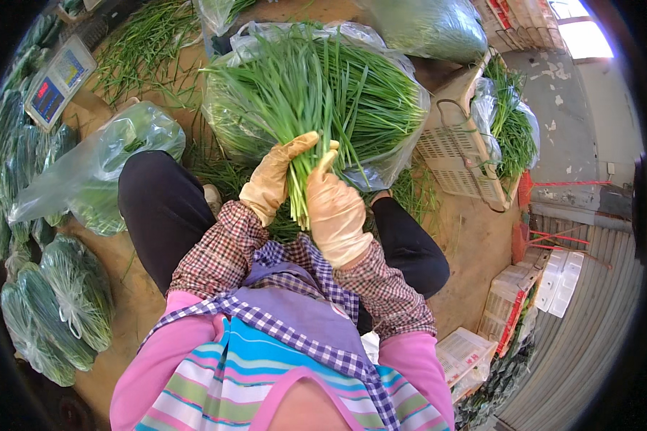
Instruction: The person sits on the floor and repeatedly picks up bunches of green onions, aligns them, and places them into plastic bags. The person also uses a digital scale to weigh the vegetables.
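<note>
My gloved left hand [269,183] grips a bunch of long green leafy stems [300,188] around their pale lower part, its thumb lying across them. My gloved right hand [332,205] is closed on the same bunch at its right side, a finger raised along the stems. The leaves fan upward over a large open clear plastic bag [389,118] full of similar greens, just beyond my hands. Loose greens lie on the floor around the bag and beneath my hands.
A digital scale [57,82] stands at the upper left. Bagged vegetables [75,294] line the left side, near a loosely filled plastic bag [104,172]. A plastic crate [449,151] of greens is at the right; boxes [507,302] sit along the lower right wall.
</note>
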The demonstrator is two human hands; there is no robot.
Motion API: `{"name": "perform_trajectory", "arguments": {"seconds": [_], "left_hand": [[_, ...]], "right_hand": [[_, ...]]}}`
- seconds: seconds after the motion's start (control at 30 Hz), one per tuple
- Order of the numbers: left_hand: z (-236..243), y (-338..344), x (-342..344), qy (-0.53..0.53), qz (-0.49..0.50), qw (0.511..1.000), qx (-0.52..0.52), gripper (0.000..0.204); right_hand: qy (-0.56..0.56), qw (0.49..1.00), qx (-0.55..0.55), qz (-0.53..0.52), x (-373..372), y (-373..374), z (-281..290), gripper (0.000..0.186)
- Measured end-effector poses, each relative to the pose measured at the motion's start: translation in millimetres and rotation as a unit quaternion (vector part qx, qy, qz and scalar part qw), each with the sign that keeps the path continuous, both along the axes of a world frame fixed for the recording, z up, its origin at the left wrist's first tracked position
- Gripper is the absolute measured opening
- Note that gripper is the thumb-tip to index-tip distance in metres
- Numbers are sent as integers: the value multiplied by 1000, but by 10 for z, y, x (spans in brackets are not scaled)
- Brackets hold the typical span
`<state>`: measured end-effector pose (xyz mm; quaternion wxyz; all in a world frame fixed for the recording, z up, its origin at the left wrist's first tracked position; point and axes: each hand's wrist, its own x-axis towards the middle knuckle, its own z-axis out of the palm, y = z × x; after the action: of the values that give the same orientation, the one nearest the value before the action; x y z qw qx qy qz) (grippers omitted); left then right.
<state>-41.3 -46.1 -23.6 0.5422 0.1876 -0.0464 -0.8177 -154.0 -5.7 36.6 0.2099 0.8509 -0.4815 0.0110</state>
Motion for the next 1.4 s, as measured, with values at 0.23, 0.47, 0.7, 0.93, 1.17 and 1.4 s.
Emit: {"name": "perform_trajectory", "arguments": {"seconds": [0.23,0.47,0.7,0.93,1.17,1.4], "left_hand": [[-197,-8,181,89,-2,994,-62,56],[-153,-21,169,88,-17,988,-128,63],[-202,-11,272,139,25,984,-106,67],[-444,39,250,43,-16,997,-65,55],[-634,45,-2,23,-122,992,-34,55],[-439,83,210,-133,-43,990,-37,28]], "right_hand": [[-377,853,340,-121,-315,-10,461,70],[-362,809,428,-179,-157,-498,-80,31],[-724,595,255,-239,-822,-459,-627,17],[-888,320,302,-135,-978,-430,-492,23],[-680,408,609,-11,-248,88,-551,27],[-316,765,526,-196,-1181,205,-614,45]]}}
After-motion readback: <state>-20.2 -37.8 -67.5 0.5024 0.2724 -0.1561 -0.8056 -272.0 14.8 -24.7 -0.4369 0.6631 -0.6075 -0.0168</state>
